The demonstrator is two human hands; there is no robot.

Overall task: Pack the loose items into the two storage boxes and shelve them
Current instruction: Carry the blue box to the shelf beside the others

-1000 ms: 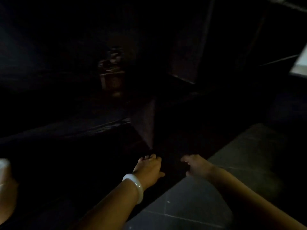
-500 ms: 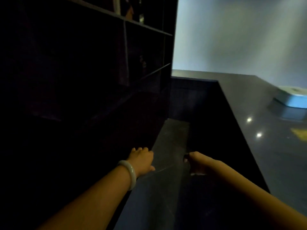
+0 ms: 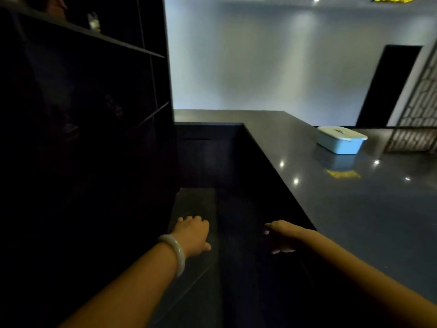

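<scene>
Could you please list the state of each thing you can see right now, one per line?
blue storage box: lid on, standing on the counter, untouched.
left hand: fingers loosely curled, empty.
right hand: fingers curled, seemingly empty.
dark shelf unit: open-fronted, contents too dark to tell.
counter: bears the box.

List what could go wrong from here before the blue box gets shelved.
1. The shelving unit is very dark, so judging a free shelf or its edge may be hard.
2. The blue box sits far across the glossy counter, well beyond the right hand; a long reach could slide or tip it.
3. The bracelet near the left hand might knock a shelf.
</scene>
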